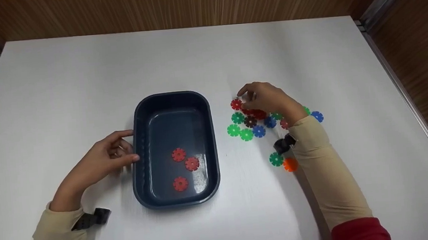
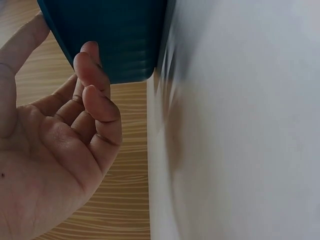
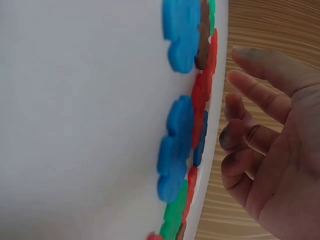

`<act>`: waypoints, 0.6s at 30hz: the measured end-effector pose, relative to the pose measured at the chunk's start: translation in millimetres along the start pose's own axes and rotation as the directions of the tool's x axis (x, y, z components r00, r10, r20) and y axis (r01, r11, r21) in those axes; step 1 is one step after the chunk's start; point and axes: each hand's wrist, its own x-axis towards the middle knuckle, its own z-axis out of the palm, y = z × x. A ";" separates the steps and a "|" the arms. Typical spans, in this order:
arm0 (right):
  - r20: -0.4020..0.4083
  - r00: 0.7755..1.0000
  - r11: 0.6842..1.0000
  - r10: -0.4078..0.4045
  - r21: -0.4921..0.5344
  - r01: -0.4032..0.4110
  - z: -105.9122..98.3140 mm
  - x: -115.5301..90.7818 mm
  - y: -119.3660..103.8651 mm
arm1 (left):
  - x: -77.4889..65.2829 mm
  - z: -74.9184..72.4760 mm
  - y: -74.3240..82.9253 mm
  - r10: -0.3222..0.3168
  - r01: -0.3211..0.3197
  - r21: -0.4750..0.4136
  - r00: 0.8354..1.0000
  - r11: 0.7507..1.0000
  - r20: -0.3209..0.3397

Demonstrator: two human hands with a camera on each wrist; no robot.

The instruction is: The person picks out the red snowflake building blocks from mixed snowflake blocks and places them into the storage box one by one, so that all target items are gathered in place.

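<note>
My left hand [image 1: 100, 159] is at the left side of a dark blue tray [image 1: 137, 179]; its thumb touches the rim and the index fingertip meets the edge a little farther back. The left wrist view shows the other fingers loosely bent beside the tray's wall [image 2: 120, 45]. Over a group of notched plastic discs to the right, my right hand [image 1: 265, 97] hovers with thumb and index finger apart. A red disc [image 1: 237, 104] lies just by its thumb tip. In the right wrist view the right hand [image 3: 280, 145] shows nothing between its fingers.
Three red discs [image 1: 178, 155] lie inside the tray. Green discs [image 1: 234, 130], blue discs [image 1: 259, 131] and a brown disc [image 1: 250, 121] lie under and around the right hand. Nearer the front, an orange disc [image 1: 290, 164] touches a green one. A wood-grain panel [image 1: 174, 6] borders the white table's back.
</note>
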 end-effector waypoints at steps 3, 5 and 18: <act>0.014 1.000 0.999 -0.005 -0.044 0.005 1.6 1.9 -0.9 | 0.6 0.5 -0.9 0.004 -0.004 -0.005 1.000 1.000 0.000; 0.018 1.000 0.997 -0.006 -0.074 0.007 2.2 2.1 -2.6 | 0.8 0.8 -0.7 0.008 -0.008 -0.007 1.000 1.000 -0.001; 0.009 1.000 0.982 0.004 -0.187 -0.002 4.6 1.2 -10.0 | 0.8 2.5 -0.2 0.020 -0.020 0.008 1.000 1.000 -0.002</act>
